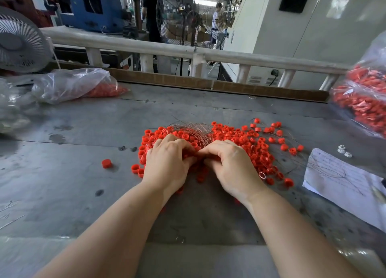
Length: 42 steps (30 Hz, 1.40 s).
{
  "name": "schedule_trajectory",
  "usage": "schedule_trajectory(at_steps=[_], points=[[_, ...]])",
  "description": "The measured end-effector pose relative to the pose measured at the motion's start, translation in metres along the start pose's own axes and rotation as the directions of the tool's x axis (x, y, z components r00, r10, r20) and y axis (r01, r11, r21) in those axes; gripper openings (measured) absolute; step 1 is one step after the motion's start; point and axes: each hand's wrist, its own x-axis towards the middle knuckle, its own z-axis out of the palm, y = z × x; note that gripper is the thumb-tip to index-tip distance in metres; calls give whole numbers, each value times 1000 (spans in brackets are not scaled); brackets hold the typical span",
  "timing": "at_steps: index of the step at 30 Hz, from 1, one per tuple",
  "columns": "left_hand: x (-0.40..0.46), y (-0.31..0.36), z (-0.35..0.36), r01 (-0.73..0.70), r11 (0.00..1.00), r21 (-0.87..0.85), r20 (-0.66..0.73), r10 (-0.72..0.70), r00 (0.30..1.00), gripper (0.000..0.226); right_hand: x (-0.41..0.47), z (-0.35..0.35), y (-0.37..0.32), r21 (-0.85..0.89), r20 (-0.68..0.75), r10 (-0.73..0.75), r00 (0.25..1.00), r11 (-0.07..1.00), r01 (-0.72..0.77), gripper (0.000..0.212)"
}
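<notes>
Head view. Grey table (83,121), scuffed and stained. Middle of it, a loose heap of red caps (240,139), spreading right and thinning toward the far right. A fan of thin wires (192,129) rises from the heap's far side and narrows to the spot where the hands meet.

Left hand (167,162) sits on the heap's left part, fingers curled down into the caps. Right hand (231,165) is just beside it, fingers also curled, thumb and forefinger drawn narrow. The tips of both hands touch at the middle of the heap. Whether they pinch a cap or a wire cannot be told; the fingers hide it.

One stray cap (106,163) lies apart, left of the heap.

Far left: a clear bag (73,85), slumped, some red caps inside. Right edge: a full bag (363,102) of red parts. Near right: paper (338,179) with handwriting; white nuts (343,150) just beyond it. Fan (18,41) far left. Pale rail (146,45) behind the table.
</notes>
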Motion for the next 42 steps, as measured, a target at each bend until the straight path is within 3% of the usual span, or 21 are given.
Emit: schedule_trajectory(at_steps=[8, 14, 19, 24, 27, 30, 36, 39, 42], points=[[2, 2, -1, 0, 994, -111, -188, -21, 982, 13, 0, -2, 0, 2, -69, -5, 998, 1000, 5, 16], [0, 6, -3, -41, 965, -260, -218, -18, 976, 11, 0, -2, 2, -17, -78, -23, 997, 1000, 22, 11], [1, 7, -3, -57, 959, -278, -223, -7, 975, 19, 1, -5, 0, 100, -217, -6, 976, 995, 28, 14], [1, 6, -4, -65, 950, -305, -245, -12, 970, 13, 2, -7, 1, 262, -260, 85, 962, 965, -14, 13], [2, 7, -5, -82, 918, -388, -232, -11, 973, 10, 4, -10, 1, 400, -287, 163, 944, 916, -37, 21], [1, 10, -8, -150, 884, -443, -163, 85, 983, 16, 5, -12, 0, 492, -297, 201, 933, 870, -31, 24], [-4, 16, -6, -290, 841, -457, -39, 307, 951, 19, 3, -17, -7, 498, -322, 135, 937, 866, 46, 27], [-3, 16, -6, -294, 841, -455, -65, 297, 953, 20, 2, -15, -10, 523, -293, 86, 952, 848, 85, 25], [-1, 15, -8, -221, 824, -521, -98, 200, 975, 19, 3, -16, -10, 576, -301, 133, 944, 815, 69, 22]])
